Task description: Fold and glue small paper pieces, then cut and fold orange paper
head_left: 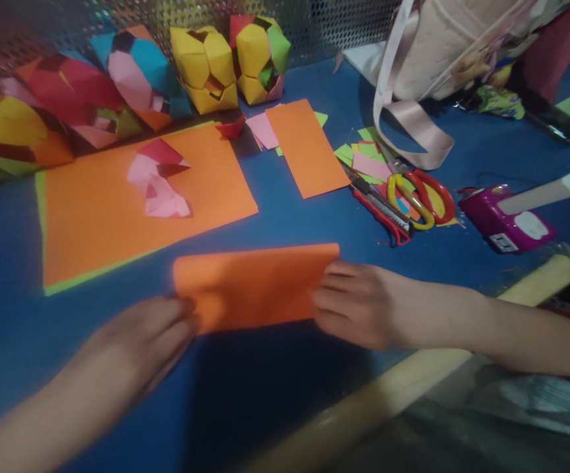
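Note:
An orange sheet of paper (260, 286), bent over along its far side in a rounded fold, is held between my two hands above the blue table. My left hand (154, 335) grips its near left corner with closed fingers. At the right edge my right hand (356, 302) pinches the paper, fingers curled and thumb hidden. Beyond it lies a larger orange sheet (97, 217) on a green one, with folded pink and red paper pieces (159, 190) on top. A smaller orange rectangle (309, 151) rests over pink and green paper.
Several folded paper shapes (206, 66) line the back by a perforated metal panel (334, 26). Red and yellow scissors (427, 200), a cutter knife (378, 203) and paper scraps (368, 161) lie at the right. Farther right are a purple device (506, 217) and a pale bag (427, 59).

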### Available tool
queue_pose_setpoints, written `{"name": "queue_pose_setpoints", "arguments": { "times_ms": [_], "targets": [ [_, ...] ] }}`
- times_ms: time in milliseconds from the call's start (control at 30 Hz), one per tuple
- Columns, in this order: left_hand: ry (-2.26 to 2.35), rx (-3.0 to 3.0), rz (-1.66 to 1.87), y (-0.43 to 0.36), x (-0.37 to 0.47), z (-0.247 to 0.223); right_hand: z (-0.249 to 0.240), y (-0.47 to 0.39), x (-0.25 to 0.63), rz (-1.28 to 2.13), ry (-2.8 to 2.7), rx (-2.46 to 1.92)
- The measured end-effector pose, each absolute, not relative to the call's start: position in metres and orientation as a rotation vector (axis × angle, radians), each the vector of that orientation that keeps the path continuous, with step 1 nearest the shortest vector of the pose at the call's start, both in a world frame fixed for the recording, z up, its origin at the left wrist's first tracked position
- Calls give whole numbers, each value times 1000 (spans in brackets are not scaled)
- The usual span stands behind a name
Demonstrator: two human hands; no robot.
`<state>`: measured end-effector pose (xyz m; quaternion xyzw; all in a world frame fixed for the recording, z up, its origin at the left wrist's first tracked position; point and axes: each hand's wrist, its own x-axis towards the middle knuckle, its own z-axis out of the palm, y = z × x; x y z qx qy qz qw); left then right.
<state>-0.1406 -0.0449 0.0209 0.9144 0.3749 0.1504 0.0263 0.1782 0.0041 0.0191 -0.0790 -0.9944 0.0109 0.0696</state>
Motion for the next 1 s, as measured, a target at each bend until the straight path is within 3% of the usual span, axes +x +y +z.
{"name": "queue_pose_setpoints", "arguments": {
  "times_ms": [667,1000],
  "targets": [
    [1115,2893,452,-62,-172,-14,22,5,174,33,-2973,-293],
    [1181,2960,456,-59,-154,-11,-6,15,180,-177,-2864,-360]
  ]
}}
